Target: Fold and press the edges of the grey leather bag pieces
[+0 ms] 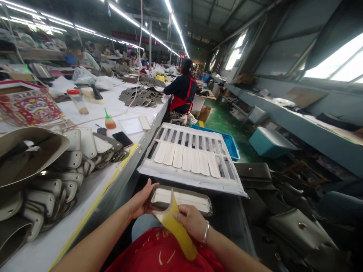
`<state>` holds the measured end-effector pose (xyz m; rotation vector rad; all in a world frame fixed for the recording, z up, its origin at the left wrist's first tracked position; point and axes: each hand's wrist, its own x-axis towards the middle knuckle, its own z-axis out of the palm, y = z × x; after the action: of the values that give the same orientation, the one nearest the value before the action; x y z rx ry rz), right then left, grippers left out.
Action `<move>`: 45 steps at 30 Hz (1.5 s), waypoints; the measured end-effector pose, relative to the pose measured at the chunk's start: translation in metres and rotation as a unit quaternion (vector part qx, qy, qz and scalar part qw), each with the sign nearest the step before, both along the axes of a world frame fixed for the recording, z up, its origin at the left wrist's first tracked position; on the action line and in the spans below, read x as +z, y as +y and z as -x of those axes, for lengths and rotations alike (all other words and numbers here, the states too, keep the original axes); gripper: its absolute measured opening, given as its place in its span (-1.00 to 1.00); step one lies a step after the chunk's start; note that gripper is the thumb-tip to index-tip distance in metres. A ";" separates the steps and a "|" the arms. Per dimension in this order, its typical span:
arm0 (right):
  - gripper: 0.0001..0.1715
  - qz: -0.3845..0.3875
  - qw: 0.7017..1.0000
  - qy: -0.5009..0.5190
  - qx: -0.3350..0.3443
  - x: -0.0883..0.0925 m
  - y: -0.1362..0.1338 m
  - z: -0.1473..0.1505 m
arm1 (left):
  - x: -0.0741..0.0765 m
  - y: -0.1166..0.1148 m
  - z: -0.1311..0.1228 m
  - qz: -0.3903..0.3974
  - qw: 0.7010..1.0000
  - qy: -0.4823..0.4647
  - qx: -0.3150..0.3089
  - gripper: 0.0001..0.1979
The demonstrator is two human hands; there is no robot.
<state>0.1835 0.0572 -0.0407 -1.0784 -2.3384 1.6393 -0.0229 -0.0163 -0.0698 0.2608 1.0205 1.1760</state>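
Hands are meeting over our lap: our left hand (140, 204) is gripping the near end of a grey leather piece (181, 199), fingers curled round its edge, while our right hand (190, 221) is pinching a yellow strip (176, 226) against it. We are judging the work mid-run: seven pale strips (187, 158) are lying on the white slotted rack (159, 172), many slots bare, and finished-looking grey pieces (56, 177) are crowding the tabletop's near edge.

One head-worn view — looking forward and down, close over the lap, factory aisle beyond.
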 end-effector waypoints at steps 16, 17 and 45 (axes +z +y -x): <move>-0.77 0.089 0.995 -0.034 -0.040 -0.008 0.004 0.020 | -0.025 0.009 -0.021 -0.053 0.986 -0.048 0.151 -0.39; -0.78 0.101 0.993 -0.037 -0.044 -0.007 0.001 0.023 | -0.025 0.008 -0.020 -0.055 0.986 -0.052 0.151 -0.39; -0.35 0.520 0.831 0.108 -0.166 -0.054 -0.050 0.071 | -0.016 0.008 -0.008 0.007 0.989 -0.058 0.137 -0.49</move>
<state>0.1127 0.0070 -0.0949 -1.1908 -0.9077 2.7041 -0.0145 -0.0081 -0.0855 0.0411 0.9826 1.4140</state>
